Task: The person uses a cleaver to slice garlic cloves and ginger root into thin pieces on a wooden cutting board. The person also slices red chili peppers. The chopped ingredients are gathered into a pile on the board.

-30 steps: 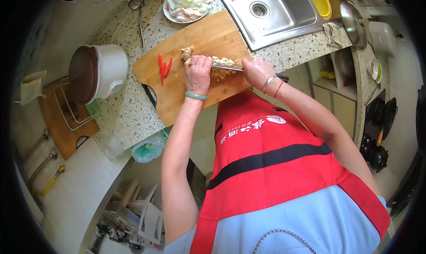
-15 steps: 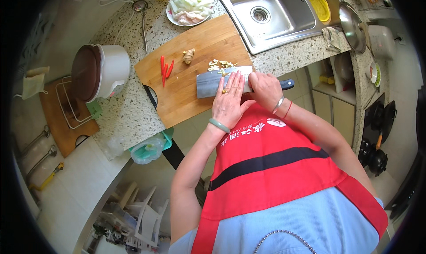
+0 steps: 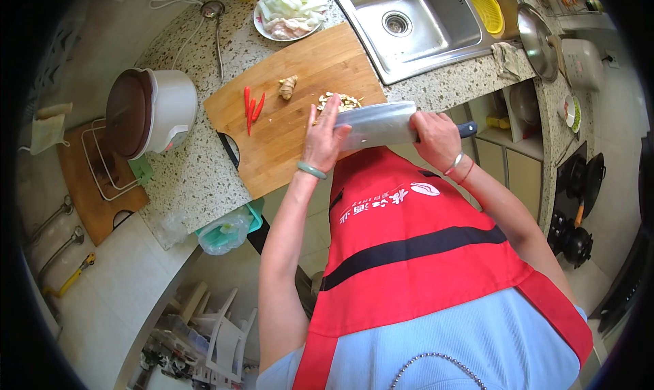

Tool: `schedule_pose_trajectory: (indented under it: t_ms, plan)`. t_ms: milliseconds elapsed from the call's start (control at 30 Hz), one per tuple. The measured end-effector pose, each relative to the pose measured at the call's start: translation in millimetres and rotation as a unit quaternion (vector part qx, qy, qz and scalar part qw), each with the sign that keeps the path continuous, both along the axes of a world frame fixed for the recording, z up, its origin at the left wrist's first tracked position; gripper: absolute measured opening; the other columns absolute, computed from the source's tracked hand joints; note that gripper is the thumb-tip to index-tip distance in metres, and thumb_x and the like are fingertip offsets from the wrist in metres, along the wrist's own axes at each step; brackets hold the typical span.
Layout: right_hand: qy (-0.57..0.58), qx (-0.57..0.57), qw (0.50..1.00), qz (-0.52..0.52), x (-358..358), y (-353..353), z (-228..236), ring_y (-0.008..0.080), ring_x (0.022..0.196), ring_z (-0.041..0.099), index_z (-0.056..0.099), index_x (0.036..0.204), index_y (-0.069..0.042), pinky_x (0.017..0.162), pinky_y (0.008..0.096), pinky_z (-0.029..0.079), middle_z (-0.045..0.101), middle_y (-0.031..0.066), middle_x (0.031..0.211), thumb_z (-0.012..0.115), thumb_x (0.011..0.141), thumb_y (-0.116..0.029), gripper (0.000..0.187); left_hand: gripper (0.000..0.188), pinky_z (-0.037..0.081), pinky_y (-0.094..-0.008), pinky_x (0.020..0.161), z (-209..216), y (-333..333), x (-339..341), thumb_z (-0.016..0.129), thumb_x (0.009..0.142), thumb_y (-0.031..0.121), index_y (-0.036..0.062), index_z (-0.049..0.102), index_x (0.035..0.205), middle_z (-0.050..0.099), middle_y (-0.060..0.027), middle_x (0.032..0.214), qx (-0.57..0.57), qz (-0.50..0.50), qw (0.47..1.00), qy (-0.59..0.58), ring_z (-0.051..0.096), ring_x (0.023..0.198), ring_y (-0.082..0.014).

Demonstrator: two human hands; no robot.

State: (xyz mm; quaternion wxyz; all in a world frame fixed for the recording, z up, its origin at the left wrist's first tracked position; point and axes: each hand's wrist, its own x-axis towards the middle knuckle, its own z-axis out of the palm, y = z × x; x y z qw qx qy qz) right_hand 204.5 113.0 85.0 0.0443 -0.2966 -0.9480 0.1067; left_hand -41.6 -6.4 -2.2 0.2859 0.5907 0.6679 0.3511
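Right hand (image 3: 438, 139): fingers closed round the base of a broad, flat-bladed steel cleaver (image 3: 381, 122) with a dark handle, whose end sticks out past the palm; a silver bangle and a thin red cord circle the wrist.
Left hand (image 3: 323, 138): fingers straight and held narrowly together, thumb a little apart, gripping nothing; it stands at the blade's left end, though contact with the steel cannot be told. A pale green bangle (image 3: 312, 169) sits on its wrist.
Cleaver blade: slanted over the near right edge of a light brown wooden cutting board (image 3: 272, 151), one broad face showing.
Chopped bits: small, pale, cream-coloured pieces (image 3: 347, 102) scattered on the board, just beyond the blade and around the left fingertips.
Ginger: one knobbly tan root (image 3: 288, 87), left of the pieces and apart from them.
Chillies: three slim, bright red ones (image 3: 253, 109), lying near one another left of the ginger.
Plate: a round white dish (image 3: 256, 21) heaped with pale green strips (image 3: 294, 3), beyond the board on a speckled stone table (image 3: 197, 192).
Sink: a rectangular stainless steel basin (image 3: 436, 29), right of the plate.
Cooker: a rounded white appliance with a maroon lid (image 3: 129, 114), left of the board.
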Motion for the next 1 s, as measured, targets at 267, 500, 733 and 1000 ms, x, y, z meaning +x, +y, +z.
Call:
schedule_pose_trajectory:
  t_ms: [267, 500, 733, 1000]
  plan:
    - [0.044, -0.121, 0.985, -0.119, 9, -13, -26, 0.0368, 0.075, 0.065, 0.052, 0.114, -0.014, 0.065, 0.0473, 0.053, 0.066, 0.0102, 0.097, 0.063, 0.080, -0.009, 0.036, 0.033, 0.046, -0.0327, 0.098, -8, 1, -12, 0.047, 0.103, 0.017, 0.0020, 0.054, 0.132, 0.063, -0.0138, 0.123, 0.095, 0.299, 0.948, -0.051, 0.061, 0.114, -0.0217]
    - [0.002, -0.212, 0.967, -0.141, -25, -33, -43, 0.0440, 0.083, 0.063, 0.050, 0.120, -0.009, 0.071, 0.0532, 0.051, 0.064, 0.0209, 0.101, 0.057, 0.085, -0.008, 0.036, 0.028, 0.051, -0.0330, 0.092, -7, 3, 10, 0.050, 0.100, 0.007, 0.0028, 0.058, 0.127, 0.064, -0.0126, 0.118, 0.094, 0.265, 0.947, -0.156, 0.064, 0.107, -0.0227]
    - [0.102, -0.289, 0.937, -0.169, -44, -37, -30, 0.0428, 0.085, 0.062, 0.060, 0.110, -0.007, 0.072, 0.0506, 0.050, 0.065, 0.0219, 0.090, 0.055, 0.089, -0.011, 0.022, 0.031, 0.047, -0.0342, 0.100, -4, -14, -13, 0.055, 0.093, -0.003, 0.0003, 0.059, 0.124, 0.057, -0.0100, 0.127, 0.091, 0.351, 0.919, -0.154, 0.057, 0.119, -0.0236]
    - [0.081, -0.400, 0.902, -0.139, -54, -38, -20, 0.0428, 0.069, 0.058, 0.063, 0.097, -0.003, 0.062, 0.0465, 0.046, 0.059, 0.0238, 0.074, 0.057, 0.093, -0.015, 0.015, 0.037, 0.033, -0.0433, 0.113, -12, -37, -8, 0.052, 0.096, 0.007, 0.0006, 0.054, 0.132, 0.047, -0.0172, 0.144, 0.029, 0.314, 0.940, 0.127, 0.042, 0.135, -0.0346]
